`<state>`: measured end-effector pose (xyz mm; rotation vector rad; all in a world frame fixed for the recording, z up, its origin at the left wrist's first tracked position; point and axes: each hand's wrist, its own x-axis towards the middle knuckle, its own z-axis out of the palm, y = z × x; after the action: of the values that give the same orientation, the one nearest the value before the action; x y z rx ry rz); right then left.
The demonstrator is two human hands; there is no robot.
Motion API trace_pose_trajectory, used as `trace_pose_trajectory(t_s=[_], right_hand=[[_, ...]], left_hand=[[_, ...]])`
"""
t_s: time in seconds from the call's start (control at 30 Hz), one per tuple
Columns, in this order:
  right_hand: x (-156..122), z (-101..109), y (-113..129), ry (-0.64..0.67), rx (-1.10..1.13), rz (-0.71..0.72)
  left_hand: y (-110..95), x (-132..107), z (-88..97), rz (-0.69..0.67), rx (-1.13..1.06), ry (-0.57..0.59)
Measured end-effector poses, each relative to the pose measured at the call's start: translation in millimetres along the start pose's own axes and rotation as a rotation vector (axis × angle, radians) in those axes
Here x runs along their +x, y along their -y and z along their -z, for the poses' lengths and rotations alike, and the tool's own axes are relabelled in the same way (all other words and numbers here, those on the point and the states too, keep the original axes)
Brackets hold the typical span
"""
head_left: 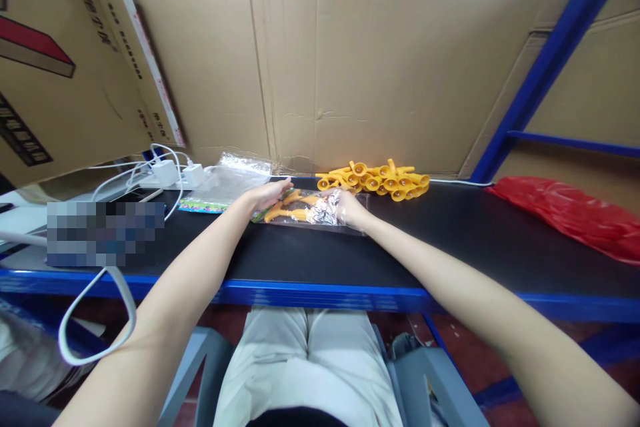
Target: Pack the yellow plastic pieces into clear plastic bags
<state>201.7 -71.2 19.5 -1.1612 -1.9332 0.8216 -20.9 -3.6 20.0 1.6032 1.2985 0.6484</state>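
Observation:
A clear plastic bag (323, 219) with a green patterned end lies across the black tabletop. Orange-yellow plastic pieces (293, 213) show inside it; their exact kind is hard to make out. My left hand (270, 195) is at the bag's patterned left end, gripping its upper edge with the fingers fairly straight. At the other end, my right hand (346, 207) is closed on the bag, and shiny crinkled film partly covers its fingers. Just behind the right hand lies a pile of yellow plastic pieces with flared, cup-like ends (380, 180).
Flat clear bags (225, 183) lie left of my left hand. Beyond them are white chargers (167, 173) with cables and a blurred-out item (105, 233). A red plastic bag (570, 213) is on the right. Cardboard (375, 67) walls the back; a blue rail (325, 293) edges the front.

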Motion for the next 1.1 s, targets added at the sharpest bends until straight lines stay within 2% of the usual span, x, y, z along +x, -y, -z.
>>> trace_pose_trajectory(t_s=[0.17,0.3,0.43,0.6,0.67,0.73,0.8,0.97,1.03,1.1], right_hand=[[-5,1,9,0.01,0.045,-0.15],[-4,2,9,-0.019,0.031,-0.157],[-2,2,3,-0.039,0.026,-0.061],[-4,2,2,0.177,-0.008,0.193],[-4,3,3,0.219,-0.029,0.276],[-4,4,3,0.223,-0.059,0.31],[-3,5,3,0.223,-0.093,0.335],[2,7,-1,0.152,-0.104,0.342],[5,11,-2,0.075,-0.104,0.308],[8,18,-3,-0.077,-0.129,0.257]], left_hand=[[-8,-10,-4.2,0.001,-0.041,0.046],[-11,-16,-6.7,-0.006,0.045,0.059],[-7,-11,-7.5,-0.022,0.15,0.001],[-5,-4,-6.6,-0.063,0.286,-0.066],[-9,-5,-9.4,-0.069,0.4,-0.105],[-13,-7,-14.3,-0.084,0.555,-0.161],[-17,-10,-20.4,-0.114,0.687,-0.168],[-22,-19,-32.8,-0.106,0.829,0.009],[-21,-19,-34.1,-0.076,0.858,0.004],[-18,-17,-32.1,-0.048,0.872,-0.024]])
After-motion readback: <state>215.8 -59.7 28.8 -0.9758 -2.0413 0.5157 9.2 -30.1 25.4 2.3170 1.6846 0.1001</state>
